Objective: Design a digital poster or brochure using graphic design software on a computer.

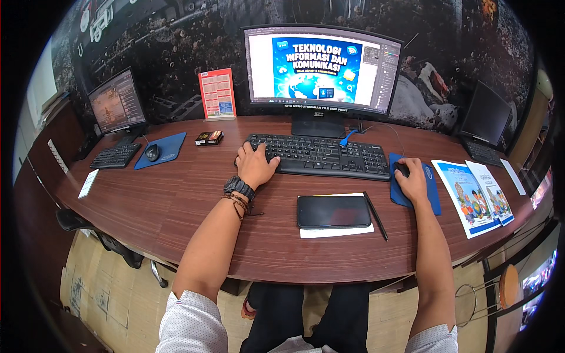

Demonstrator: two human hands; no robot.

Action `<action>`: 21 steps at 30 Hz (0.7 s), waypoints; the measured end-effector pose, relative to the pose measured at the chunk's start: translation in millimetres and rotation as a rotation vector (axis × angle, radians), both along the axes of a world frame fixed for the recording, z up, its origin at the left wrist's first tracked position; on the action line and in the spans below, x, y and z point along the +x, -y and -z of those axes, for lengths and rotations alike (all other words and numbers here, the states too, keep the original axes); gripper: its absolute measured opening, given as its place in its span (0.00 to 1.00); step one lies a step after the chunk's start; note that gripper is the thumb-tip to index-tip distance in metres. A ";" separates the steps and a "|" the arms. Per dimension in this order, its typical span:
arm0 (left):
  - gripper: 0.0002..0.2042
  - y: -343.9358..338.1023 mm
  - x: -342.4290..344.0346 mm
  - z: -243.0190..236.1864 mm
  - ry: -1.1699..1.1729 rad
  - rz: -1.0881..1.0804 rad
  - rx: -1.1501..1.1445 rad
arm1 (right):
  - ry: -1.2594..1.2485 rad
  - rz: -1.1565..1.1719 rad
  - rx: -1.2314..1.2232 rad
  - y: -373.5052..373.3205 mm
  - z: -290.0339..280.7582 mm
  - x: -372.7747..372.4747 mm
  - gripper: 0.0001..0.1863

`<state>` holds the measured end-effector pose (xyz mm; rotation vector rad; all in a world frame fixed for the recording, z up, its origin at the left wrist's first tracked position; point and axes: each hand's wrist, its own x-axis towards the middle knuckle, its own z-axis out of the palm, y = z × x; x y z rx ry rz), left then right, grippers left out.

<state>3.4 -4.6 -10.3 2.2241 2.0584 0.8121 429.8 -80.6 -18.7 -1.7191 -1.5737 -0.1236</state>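
My left hand (256, 166) rests at the left end of a black keyboard (321, 155), fingers apart over its keys, with a black watch and bracelets on the wrist. On a blue mouse pad (434, 197) to the right, my right hand (414, 181) is wrapped over a black computer mouse (402, 169), which it mostly hides. Behind the keyboard a wide monitor (321, 70) displays a blue poster design in an editing window. A dark smartphone (333, 211) lies on white paper (329, 233) in front of the keyboard, with a black pen (376, 216) beside it.
The brown desk (170, 206) holds a small dark box (209, 138) and a red calendar (218, 94). At left are another monitor (118, 100), keyboard (115, 156) and mouse (152, 153). Illustrated booklets (471, 200) lie at right, near another monitor (485, 113). A blue plug (348, 139) overhangs the keyboard.
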 end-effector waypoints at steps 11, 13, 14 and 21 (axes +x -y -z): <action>0.33 -0.2 -0.4 0.8 0.005 0.008 0.008 | 0.004 -0.013 0.010 -1.0 1.2 1.6 0.17; 0.33 0.5 -0.4 0.2 0.006 0.010 0.005 | 0.008 -0.018 0.013 -1.0 1.3 1.8 0.17; 0.33 0.7 -0.3 -0.2 0.003 0.006 -0.004 | 0.008 -0.018 0.013 -1.0 1.3 1.5 0.17; 0.33 1.7 0.0 -1.3 0.016 0.008 -0.038 | 0.011 -0.008 0.019 -1.3 1.7 0.9 0.17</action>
